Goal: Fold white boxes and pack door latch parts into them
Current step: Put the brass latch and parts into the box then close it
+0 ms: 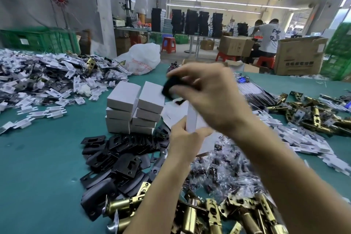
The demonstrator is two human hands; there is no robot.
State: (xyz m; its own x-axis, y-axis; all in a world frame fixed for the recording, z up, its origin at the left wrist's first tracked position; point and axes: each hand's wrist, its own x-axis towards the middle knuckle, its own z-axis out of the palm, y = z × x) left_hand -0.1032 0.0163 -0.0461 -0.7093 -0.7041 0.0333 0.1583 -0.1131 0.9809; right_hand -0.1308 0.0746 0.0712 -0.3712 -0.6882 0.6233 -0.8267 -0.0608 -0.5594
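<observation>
The left hand (182, 135) grips the lower end of a half-folded white box (191, 118) above the desk (43, 157); the right hand (207, 97), just above it, pinches a black latch part (171, 87) at its fingertips, its shape lost in blur; the box stands roughly on end, long axis running from the left hand up toward the right, mouth seemingly uppermost, a flap spread leftward; best, I judge, to steady the box, keep that flap clear, and feed the part in lengthwise along that axis, not across it
</observation>
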